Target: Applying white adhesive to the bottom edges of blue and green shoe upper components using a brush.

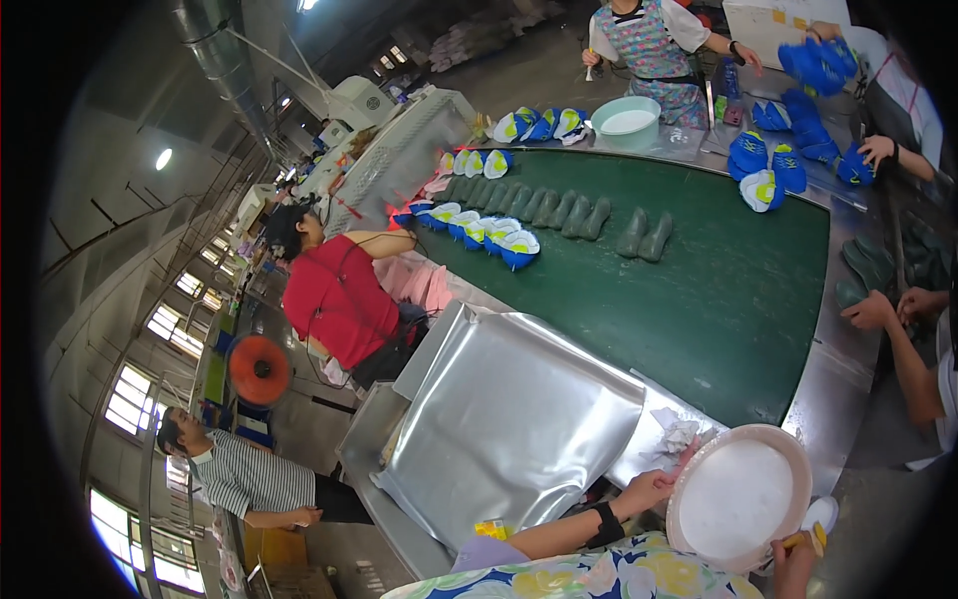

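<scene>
The left hand [647, 491] rests on the near rim of a round pink bowl [793, 461] that holds a white paste; the fingers lie against the rim, closed on it as far as I can see. A black band is around this wrist. The bowl stands at the near right, on the metal edge of the work table [843, 389]. The right hand [795, 561] is at the lower right, just beside the bowl, and its fingers are clamped on a small brush with a yellow handle [808, 540].

Just left of the bowl lies a crumpled white cloth [677, 435], and further left a large silver sheet [504, 414] covers the table. Beyond them is a green belt [738, 290]. On it, far from the hands, stand a row of dark green soles [559, 210] and a row of blue and white shoe uppers [479, 228]. Other people work around the belt, and a pale green basin [627, 122] is at the far side.
</scene>
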The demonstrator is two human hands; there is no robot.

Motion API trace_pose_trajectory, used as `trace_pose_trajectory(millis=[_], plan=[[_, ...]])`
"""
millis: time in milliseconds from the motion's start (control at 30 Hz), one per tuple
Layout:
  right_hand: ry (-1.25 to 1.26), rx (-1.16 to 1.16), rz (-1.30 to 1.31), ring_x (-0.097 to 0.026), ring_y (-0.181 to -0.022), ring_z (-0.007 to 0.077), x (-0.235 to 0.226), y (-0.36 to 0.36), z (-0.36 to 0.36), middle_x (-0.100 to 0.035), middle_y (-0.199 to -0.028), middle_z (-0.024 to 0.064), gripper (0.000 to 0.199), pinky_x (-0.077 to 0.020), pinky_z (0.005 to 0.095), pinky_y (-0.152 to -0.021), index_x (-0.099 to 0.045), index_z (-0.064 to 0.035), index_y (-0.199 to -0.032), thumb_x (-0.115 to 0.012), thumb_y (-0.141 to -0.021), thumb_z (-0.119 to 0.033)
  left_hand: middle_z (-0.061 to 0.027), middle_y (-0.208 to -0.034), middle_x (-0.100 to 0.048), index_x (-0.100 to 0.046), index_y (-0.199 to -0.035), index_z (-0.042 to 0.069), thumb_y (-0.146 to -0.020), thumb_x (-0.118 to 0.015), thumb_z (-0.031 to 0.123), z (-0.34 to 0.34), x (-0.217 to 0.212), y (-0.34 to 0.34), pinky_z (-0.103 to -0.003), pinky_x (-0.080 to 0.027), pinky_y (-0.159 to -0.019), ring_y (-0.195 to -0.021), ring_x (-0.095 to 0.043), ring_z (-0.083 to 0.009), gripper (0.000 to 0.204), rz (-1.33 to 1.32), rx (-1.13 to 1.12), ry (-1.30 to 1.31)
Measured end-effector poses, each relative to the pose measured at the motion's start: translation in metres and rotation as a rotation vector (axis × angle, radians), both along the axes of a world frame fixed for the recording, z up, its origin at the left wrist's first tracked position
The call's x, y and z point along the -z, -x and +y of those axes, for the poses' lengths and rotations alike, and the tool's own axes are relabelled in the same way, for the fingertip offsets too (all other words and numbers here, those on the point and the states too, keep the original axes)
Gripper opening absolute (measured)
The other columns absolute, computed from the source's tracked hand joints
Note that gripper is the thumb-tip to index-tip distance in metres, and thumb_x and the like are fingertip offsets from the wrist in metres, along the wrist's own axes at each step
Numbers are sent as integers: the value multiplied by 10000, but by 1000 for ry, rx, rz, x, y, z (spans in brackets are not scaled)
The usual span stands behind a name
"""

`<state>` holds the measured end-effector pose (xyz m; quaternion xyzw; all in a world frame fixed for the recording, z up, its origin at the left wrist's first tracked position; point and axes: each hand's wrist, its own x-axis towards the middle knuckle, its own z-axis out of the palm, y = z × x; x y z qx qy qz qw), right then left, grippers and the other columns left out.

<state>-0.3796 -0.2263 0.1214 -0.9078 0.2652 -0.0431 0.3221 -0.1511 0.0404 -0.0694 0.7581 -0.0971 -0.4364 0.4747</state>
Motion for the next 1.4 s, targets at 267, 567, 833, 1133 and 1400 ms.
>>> trace_pose_trajectory(millis=[267,567,833,1133,1400], plan=[[-206,215,102,-607,-662,270,39,34,-14,-597,-743,163,315,-470,357,-623,-540,56,-939,-766,-739,-37,-48,-935,-669,-632,-1122,-7,-902,-681,222,1,-6,3,-257,-502,-758,-845,-615,-113,322,21,34,12],[-246,269,-28,-638,-613,291,49,29,-8,-639,-712,176,193,-485,364,-576,-629,40,-771,-753,-797,-106,-56,-973,-647,-568,-1233,20,-895,-702,298,6,-11,-29,-271,-513,-736,-849,-606,-131,457,73,158,-122],[-338,399,-143,-640,-659,202,22,-2,-8,-650,-772,123,150,-493,310,-606,-646,36,-789,-723,-831,-86,-92,-1084,-642,-552,-1260,5,-914,-676,218,-77,-53,-199,-333,-490,-869,-970,-606,-179,425,-607,106,90],[-255,412,12,-640,-689,195,31,14,0,-631,-814,99,145,-497,305,-595,-643,19,-829,-745,-809,-82,-278,-1525,-220,-129,-1547,199,-694,-832,353,-194,-59,-167,-459,-385,-1060,-1345,-358,-414,1117,-1097,656,-570],[-335,453,28,-609,-693,179,33,7,-6,-601,-781,87,99,-466,289,-611,-626,22,-829,-714,-807,-19,-255,-1228,-486,-417,-1418,222,-606,-784,135,-132,-1,-237,-465,-530,-828,-946,-617,-438,895,-919,340,-448]])
